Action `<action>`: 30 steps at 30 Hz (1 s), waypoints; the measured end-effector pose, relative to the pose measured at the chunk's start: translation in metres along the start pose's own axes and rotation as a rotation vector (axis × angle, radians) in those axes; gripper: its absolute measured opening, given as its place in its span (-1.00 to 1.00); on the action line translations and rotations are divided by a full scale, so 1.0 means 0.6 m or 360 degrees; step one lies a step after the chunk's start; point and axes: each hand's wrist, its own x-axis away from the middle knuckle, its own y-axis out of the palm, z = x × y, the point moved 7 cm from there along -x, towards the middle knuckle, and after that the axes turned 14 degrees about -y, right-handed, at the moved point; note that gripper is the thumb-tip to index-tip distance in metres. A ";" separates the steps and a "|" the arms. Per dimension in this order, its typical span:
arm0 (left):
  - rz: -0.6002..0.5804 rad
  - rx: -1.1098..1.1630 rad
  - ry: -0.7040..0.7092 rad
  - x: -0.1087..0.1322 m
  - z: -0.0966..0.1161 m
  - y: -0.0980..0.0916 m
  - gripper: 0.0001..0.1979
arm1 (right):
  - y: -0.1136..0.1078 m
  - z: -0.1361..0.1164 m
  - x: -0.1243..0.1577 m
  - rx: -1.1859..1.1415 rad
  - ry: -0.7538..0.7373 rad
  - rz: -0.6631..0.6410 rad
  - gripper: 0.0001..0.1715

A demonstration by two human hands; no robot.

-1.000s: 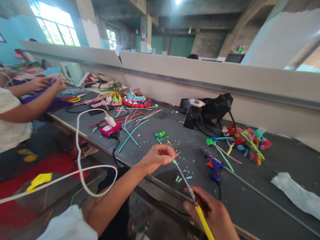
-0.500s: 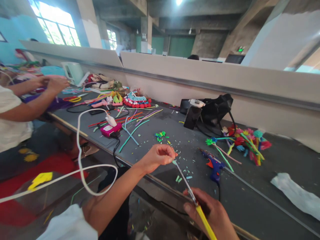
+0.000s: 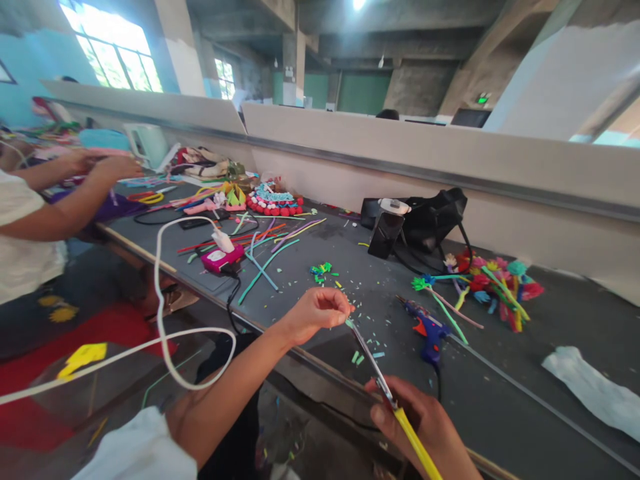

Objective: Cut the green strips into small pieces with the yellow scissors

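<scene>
My left hand point(image 3: 325, 310) is closed in a pinch over the table's front part, with a small pale green piece point(image 3: 349, 323) at its fingertips. At lower right, my right hand point(image 3: 420, 420) is wrapped round yellow-handled scissors point(image 3: 413, 440). The blades point up and left, and their tips touch or nearly touch the pale green piece. Small green and blue cuttings point(image 3: 357, 358) lie on the dark table point(image 3: 310, 267) under and around the blades. A cluster of green and blue bits point(image 3: 321, 269) sits behind my left hand.
Right of my hands lie a blue glue gun point(image 3: 427, 331), coloured fuzzy flowers point(image 3: 500, 287) and a white cloth point(image 3: 595, 387). A black bag point(image 3: 435, 217) is at the back. Left are a pink adapter point(image 3: 223, 259), a looping white cable point(image 3: 159, 287) and another person's hands point(image 3: 113, 167).
The scissors have shifted slightly right at the handle, and their blades look a little further apart. My left hand has barely moved. The other person's hands have moved slightly.
</scene>
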 end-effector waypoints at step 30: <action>0.0568 -0.1255 0.0307 -0.017 0.015 -0.037 -0.93 | -0.054 0.030 -0.009 -0.0595 0.0364 0.0578 -0.39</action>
